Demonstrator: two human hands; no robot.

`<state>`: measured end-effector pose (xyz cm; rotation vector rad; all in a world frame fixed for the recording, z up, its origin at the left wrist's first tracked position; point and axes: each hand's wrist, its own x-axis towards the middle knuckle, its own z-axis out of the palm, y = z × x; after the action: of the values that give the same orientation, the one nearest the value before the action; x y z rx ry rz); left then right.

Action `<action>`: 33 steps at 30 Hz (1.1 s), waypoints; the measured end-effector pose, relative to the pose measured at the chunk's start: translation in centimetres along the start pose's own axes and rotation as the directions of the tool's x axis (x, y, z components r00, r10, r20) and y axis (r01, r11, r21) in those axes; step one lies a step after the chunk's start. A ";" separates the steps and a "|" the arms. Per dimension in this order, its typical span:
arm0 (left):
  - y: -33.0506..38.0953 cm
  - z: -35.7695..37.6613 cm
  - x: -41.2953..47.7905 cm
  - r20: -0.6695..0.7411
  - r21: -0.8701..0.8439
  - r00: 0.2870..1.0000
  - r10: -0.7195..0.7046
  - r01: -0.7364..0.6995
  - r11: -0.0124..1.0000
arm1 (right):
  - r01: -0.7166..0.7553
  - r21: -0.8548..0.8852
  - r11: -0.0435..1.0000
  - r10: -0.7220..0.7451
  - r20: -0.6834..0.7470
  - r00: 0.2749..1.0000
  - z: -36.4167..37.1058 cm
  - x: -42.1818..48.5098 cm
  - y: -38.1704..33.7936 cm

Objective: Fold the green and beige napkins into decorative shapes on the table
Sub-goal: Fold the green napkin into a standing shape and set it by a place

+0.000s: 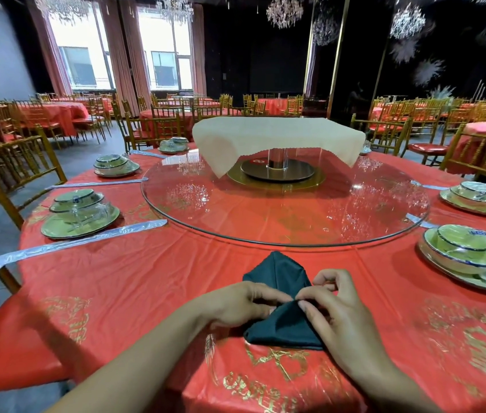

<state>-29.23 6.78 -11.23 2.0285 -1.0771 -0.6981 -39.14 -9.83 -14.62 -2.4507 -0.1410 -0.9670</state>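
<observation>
The dark green cloth napkin (280, 275), part-folded to a point, lies on the red-clothed round table (146, 278) between and under both hands. The left hand (235, 302) and right hand (334, 305) each pinch its middle crease, fingertips nearly meeting. It looks light, soft and limp, best gripped at creases. The beige cloth napkin (277, 135) hangs draped well beyond the hands.

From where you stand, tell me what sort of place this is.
Likely a banquet hall: crystal chandeliers overhead, many red-clothed round tables with gold chairs, green stacked dish sets around a glass turntable.
</observation>
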 end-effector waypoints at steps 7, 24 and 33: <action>0.5 0.0 0.3 0.052 0.051 0.993 -0.108 0.106 0.993 | 0.043 -0.016 0.999 -0.043 0.023 0.999 0.0 0.3 0.2; 1.8 1.1 -0.3 0.052 -0.113 0.990 -0.134 0.139 0.984 | -0.006 0.076 0.997 0.001 0.062 0.998 -0.1 1.2 0.3; 1.6 1.5 0.4 0.007 -0.133 0.972 -0.237 0.235 0.963 | -0.163 0.319 0.934 0.128 0.129 0.983 -0.6 1.7 0.0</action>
<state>-30.84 5.33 -10.86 2.0606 -0.7677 -0.8573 -38.25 -10.28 -13.11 -2.1696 -0.1413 -0.6865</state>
